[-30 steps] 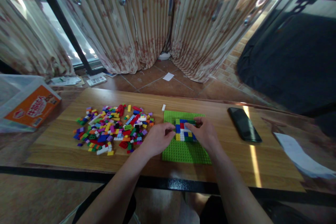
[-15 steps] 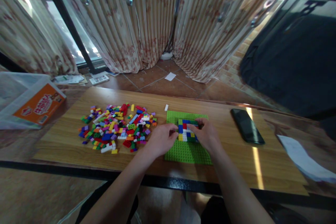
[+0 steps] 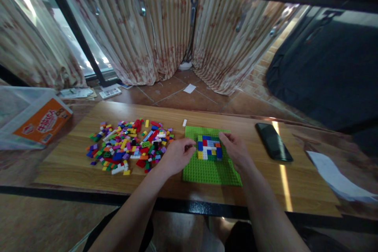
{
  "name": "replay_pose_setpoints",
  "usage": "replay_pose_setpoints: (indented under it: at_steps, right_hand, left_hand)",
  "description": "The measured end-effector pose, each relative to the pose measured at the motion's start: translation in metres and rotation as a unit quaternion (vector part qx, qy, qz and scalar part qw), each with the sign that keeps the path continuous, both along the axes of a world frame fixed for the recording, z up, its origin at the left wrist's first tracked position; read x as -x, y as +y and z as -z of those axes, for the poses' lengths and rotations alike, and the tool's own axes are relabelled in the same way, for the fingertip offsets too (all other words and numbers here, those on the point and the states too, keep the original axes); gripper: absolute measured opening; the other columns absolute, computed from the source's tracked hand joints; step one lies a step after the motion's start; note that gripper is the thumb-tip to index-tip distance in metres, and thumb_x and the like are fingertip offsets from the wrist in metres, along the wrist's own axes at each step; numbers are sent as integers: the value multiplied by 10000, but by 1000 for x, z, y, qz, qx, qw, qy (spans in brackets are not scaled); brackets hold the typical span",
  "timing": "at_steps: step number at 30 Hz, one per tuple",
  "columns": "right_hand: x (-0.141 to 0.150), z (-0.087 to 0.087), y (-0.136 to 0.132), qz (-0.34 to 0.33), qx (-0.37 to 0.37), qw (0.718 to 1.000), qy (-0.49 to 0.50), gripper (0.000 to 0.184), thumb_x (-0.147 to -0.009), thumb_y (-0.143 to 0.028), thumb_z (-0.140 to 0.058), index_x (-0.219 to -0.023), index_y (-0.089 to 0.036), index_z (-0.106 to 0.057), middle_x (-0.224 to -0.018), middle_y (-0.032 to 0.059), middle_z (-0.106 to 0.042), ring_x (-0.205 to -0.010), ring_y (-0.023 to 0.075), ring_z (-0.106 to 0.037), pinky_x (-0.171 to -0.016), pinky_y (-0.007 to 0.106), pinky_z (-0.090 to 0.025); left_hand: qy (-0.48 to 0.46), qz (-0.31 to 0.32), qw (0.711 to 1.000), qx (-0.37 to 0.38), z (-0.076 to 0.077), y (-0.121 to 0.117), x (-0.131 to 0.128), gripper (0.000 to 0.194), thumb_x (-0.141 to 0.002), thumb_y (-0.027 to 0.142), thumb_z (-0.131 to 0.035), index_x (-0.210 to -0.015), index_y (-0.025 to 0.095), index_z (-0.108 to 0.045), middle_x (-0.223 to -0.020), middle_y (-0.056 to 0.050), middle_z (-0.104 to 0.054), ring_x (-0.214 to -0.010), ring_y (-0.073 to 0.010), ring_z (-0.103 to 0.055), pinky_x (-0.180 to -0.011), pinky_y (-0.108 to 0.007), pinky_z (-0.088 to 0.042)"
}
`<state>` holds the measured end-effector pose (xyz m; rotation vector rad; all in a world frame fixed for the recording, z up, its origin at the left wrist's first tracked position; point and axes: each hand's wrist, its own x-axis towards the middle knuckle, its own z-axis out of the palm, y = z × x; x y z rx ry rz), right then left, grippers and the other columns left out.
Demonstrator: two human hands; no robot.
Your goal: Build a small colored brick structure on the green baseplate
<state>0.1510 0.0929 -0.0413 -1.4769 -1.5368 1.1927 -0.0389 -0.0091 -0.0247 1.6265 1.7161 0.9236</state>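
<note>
A green studded baseplate [image 3: 211, 175] lies on the wooden table. On it sits a flat, roughly square patch of bricks [image 3: 209, 148] in blue, red, white, yellow, green and orange. My left hand [image 3: 178, 156] rests over the plate's left edge, fingers loosely curled, with a gap between thumb and forefinger and nothing visible in it. At the patch's right side, my right hand [image 3: 236, 150] hovers with thumb and fingers apart, holding nothing that shows. Loose bricks [image 3: 125, 145] of many colours spread left of the plate.
A single white brick [image 3: 184, 123] lies behind the plate. To the right are a black phone [image 3: 273, 141] and white paper [image 3: 336, 173]. A clear plastic box [image 3: 26, 102] with an orange label stands far left. The table's dark front edge [image 3: 201, 205] runs close to my forearms.
My right hand has drawn back off the brick patch to its right, uncovering more of it. My left hand has moved slightly away from the patch. The camera view has shifted a little.
</note>
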Motion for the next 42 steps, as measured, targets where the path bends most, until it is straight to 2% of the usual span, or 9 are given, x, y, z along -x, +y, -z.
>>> replay_pose_setpoints:
  at_steps: [4, 7, 13, 16, 19, 26, 31, 38, 42]
  right_hand:
    - [-1, -5, 4, 83, -34, 995, 39, 501, -690, -610, -643, -855, -139, -684, -786, 87, -715, -695, 186, -639, -581, 276, -464]
    - [1, -7, 6, 108, -71, 991, 40, 466, -709, -578, -627, -875, -146, -686, -787, 72, -702, -685, 173, -617, -580, 277, -456]
    - [10, -14, 0, 116, -71, 986, 97, 330, -680, -447, -684, -838, -158, -690, -743, 38, -676, -664, 153, -589, -607, 284, -459]
    - [12, -16, -3, 108, -60, 987, 105, 296, -674, -412, -699, -830, -160, -691, -740, 36, -680, -673, 159, -602, -613, 288, -466]
    - [10, -14, -3, 101, -64, 988, 95, 281, -687, -404, -689, -827, -160, -692, -737, 37, -686, -684, 167, -615, -627, 295, -472]
    - [14, -9, -6, 56, -115, 992, 10, 308, -755, -421, -644, -886, -150, -714, -806, 83, -728, -722, 207, -648, -677, 341, -494]
    - [34, -14, -24, -2, -183, 982, -50, 247, -803, -374, -583, -843, -167, -712, -815, 85, -731, -736, 212, -653, -705, 351, -502]
    - [59, -16, -52, -173, -293, 936, -92, 207, -908, -275, -502, -894, -190, -691, -874, 69, -693, -819, 201, -644, -752, 339, -498]
    - [61, -14, -54, -188, -308, 927, -100, 188, -914, -240, -507, -896, -193, -687, -876, 64, -694, -825, 200, -644, -759, 337, -495]
  left_hand:
    - [-21, -26, 999, -24, 0, 4, 7, 216, -869, 214, -531, -974, 167, -713, -867, -48, -747, -772, -175, -679, -726, -293, -527]
    - [-31, -41, 998, -38, -1, 6, 13, 210, -871, 211, -530, -954, 168, -717, -864, -46, -746, -779, -174, -681, -735, -298, -530]
    - [-13, -104, 992, -66, -6, 6, 40, 214, -871, 201, -527, -958, 161, -719, -909, -54, -753, -813, -181, -684, -766, -301, -527]
    - [26, -157, 985, -70, -9, 2, 57, 212, -870, 205, -534, -961, 154, -719, -920, -63, -754, -825, -187, -683, -768, -299, -522]
    - [69, -182, 978, -67, -11, -2, 69, 216, -869, 204, -532, -971, 159, -717, -931, -65, -756, -844, -191, -686, -782, -294, -521]
    - [120, -189, 973, -57, -12, -9, 80, 250, -865, 149, -502, -996, 152, -715, -988, -83, -754, -915, -208, -693, -853, -305, -521]
    - [126, -179, 974, -52, -11, -10, 81, 287, -856, 108, -482, -1027, 153, -708, -1006, -71, -754, -931, -201, -692, -872, -314, -531]
    - [187, -87, 976, -64, -7, -12, 68, 327, -793, 87, -570, -1068, 197, -709, -1068, -42, -743, -1044, -215, -641, -964, -352, -507]
    - [238, -50, 967, -70, -4, -11, 62, 333, -797, 114, -596, -1104, 194, -698, -1065, -52, -739, -1046, -239, -610, -990, -399, -488]
